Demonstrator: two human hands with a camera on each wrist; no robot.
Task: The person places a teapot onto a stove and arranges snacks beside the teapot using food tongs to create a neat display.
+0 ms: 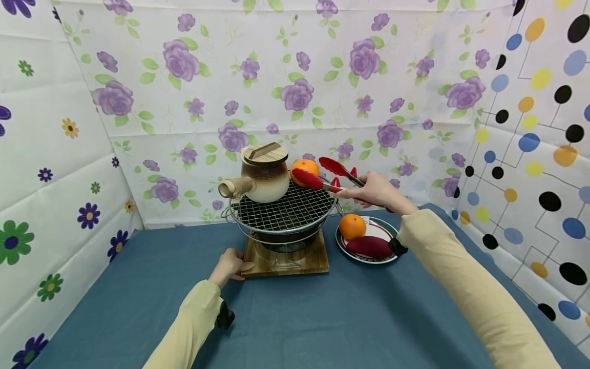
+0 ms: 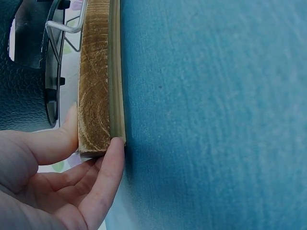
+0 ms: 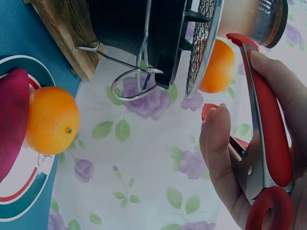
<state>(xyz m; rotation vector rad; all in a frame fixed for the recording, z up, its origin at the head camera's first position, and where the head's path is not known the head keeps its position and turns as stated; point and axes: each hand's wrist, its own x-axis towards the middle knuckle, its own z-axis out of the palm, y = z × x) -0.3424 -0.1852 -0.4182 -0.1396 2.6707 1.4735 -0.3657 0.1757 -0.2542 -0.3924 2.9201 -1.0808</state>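
Upper orange [image 1: 308, 165]: round, bright skin; on the mesh of the black grill [image 1: 299, 210], beside the lidded pot [image 1: 269, 187].
Tongs [image 3: 271, 120]: red grips, red tips, metal arms; tips spread near the upper orange, contact cannot be told.
Right hand [image 1: 375, 189]: grasping the tongs.
Left hand [image 1: 228, 264]: pinching the near left corner of the wooden board [image 1: 318, 259].
Wooden board: brown, grained, thick; under the grill.
Plate [image 1: 371, 260]: green-rimmed, right of the board; second orange [image 1: 352, 225] touching maroon elongated item [image 1: 369, 247].
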